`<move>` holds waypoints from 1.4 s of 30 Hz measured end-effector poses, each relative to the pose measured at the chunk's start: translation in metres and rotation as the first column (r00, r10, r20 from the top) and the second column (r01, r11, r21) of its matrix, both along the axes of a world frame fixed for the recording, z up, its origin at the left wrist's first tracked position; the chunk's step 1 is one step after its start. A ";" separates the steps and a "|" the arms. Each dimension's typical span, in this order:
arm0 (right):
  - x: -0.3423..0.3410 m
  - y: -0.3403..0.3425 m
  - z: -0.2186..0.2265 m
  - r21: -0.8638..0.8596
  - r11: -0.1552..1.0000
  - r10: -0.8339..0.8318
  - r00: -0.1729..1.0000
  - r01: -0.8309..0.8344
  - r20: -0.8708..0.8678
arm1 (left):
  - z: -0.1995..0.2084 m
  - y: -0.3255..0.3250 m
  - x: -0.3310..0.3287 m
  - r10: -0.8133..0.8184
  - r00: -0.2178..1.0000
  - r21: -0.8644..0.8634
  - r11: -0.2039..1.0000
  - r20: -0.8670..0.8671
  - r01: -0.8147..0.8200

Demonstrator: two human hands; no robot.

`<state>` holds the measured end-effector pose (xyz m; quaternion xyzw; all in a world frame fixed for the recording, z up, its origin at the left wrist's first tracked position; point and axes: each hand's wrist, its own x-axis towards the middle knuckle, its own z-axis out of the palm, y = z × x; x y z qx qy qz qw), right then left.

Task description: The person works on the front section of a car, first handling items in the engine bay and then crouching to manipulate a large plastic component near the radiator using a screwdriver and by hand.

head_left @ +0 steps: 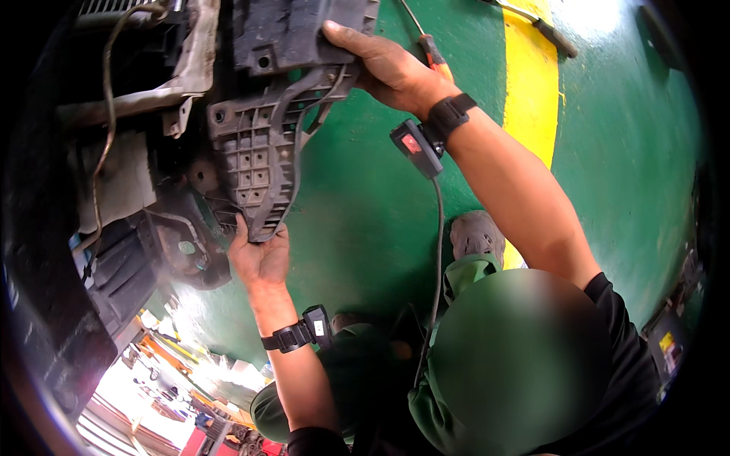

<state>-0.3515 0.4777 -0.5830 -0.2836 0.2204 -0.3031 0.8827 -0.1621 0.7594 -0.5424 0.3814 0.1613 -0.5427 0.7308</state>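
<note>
A grey ribbed plastic bracket (255,156), with square pockets and a curved edge, hangs beside the car's underside. My left hand (261,254) is closed on its narrow lower end, with the thumb on the left side and fingers around the tip. Directly above lies a dark smooth plastic panel (293,34); whether it is one piece with the bracket I cannot tell. Gripping the panel's right edge is my right hand (391,68), its thumb on the face and most fingers hidden behind.
Car bodywork with a metal frame (194,68) and a thin pipe (110,99) fills the left. On the green floor lie a screwdriver (433,57) and another handled tool (555,36) across a yellow line (532,106). A cable (439,251) runs down from my right wrist device.
</note>
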 end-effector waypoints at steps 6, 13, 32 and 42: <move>-0.001 0.000 0.002 0.034 0.999 0.006 0.999 -0.005 -0.046 | -0.005 -0.003 0.002 0.003 1.000 0.075 0.997 0.027 -0.005; 0.001 -0.002 -0.002 0.067 0.998 -0.008 0.998 0.004 0.054 | 0.005 -0.015 -0.010 0.049 0.996 0.151 0.987 0.075 -0.059; -0.018 0.000 0.025 0.044 0.998 -0.050 0.999 0.049 0.019 | 0.029 -0.017 -0.031 0.135 0.990 0.119 0.983 0.050 -0.140; -0.002 0.004 0.032 0.058 0.998 -0.040 0.994 0.034 0.105 | 0.030 -0.007 -0.012 0.125 0.990 -0.011 0.992 0.062 -0.125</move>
